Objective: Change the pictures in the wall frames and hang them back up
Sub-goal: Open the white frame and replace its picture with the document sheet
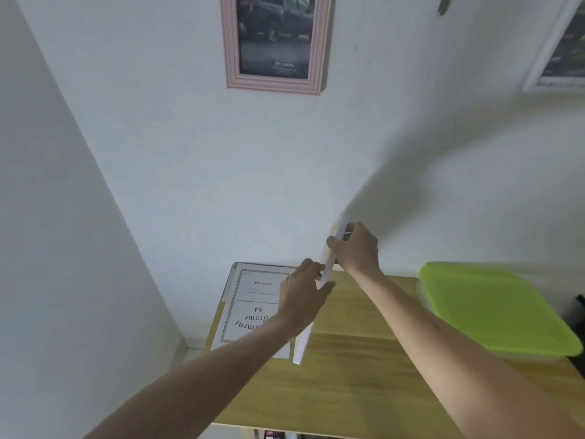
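Two hands meet on one white frame [319, 280], which you hold on edge above the wooden table [364, 375], so only its thin white side shows, running from near the wall down toward you. Your left hand [302, 294] is closed around the middle of that edge, fingers over the top and thumb below. Your right hand [356, 248] pinches the far upper end, fingers curled tight. Just left of the frame, a printed sheet [250, 307] with a scalloped border and the words "Frame" and "A4" lies flat on the table, partly under your left wrist. One pink frame [275, 42] hangs on the wall above, showing a dark truck. At right, a green lid [493, 308] rests on the table.
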The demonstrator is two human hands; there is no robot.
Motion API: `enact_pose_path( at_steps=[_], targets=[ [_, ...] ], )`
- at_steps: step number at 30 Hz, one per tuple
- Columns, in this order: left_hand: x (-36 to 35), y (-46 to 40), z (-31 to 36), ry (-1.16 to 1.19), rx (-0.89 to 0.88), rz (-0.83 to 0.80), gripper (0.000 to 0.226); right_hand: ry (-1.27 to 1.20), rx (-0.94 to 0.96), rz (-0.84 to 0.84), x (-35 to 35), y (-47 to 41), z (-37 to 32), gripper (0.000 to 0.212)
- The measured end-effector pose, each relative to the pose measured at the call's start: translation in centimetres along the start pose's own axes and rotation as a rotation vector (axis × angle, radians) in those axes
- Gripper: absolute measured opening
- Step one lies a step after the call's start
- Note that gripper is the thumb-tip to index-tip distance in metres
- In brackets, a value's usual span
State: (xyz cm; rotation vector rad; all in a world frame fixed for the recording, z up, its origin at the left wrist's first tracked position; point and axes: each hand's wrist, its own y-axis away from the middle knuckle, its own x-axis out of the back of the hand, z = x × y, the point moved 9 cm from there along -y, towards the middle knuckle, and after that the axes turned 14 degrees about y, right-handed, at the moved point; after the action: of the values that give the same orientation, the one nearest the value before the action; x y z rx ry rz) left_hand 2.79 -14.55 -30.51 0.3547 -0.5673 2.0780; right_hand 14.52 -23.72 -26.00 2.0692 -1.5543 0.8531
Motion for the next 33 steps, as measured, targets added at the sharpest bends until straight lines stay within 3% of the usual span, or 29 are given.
enact_pose_path(
  at_steps=[5,11,14,17,22,27,29,33],
  targets=[
    [-0.8,-1.4,-1.8,-0.036,-0.096,-0.117,0.048,-0.096,-0.003,-0.084,1.0,-1.7,1.7,0.021],
    [2.3,-2.9,-11.1,-0.02,0.388,-0.063,0.067,-0.321,-0.051,-0.323,1.3,-1.9,5.0,0.031],
    [2.4,-2.3,-14.3,0.042,0.493,-0.121,0.057,-0.383,-0.105,-0.398,0.3,-2.3,7.2,0.031],
    [2.1,-1.3,-15.5,0.305,0.58,-0.113,0.037,-0.433,-0.186,-0.425,-1.0,-3.3,10.0,0.029],
    [0.7,0.1,-16.6,0.542,0.773,-0.039,0.025,-0.389,-0.31,-0.298,-3.7,-4.4,15.4,0.033],
    [-1.0,0.7,-19.4,0.459,0.873,0.077,0.027,-0.097,-0.311,-0.518,-8.0,-2.6,18.5,0.071],
    [-1.8,1.0,-20.3,0.402,0.896,0.105,0.028,-0.038,-0.294,-0.538,-9.2,-2.4,20.1,0.068],
    [-3.8,1.9,-21.6,0.281,0.93,0.17,0.03,-0.009,-0.392,-0.362,-9.9,-2.5,24.0,0.051]
  ],
)
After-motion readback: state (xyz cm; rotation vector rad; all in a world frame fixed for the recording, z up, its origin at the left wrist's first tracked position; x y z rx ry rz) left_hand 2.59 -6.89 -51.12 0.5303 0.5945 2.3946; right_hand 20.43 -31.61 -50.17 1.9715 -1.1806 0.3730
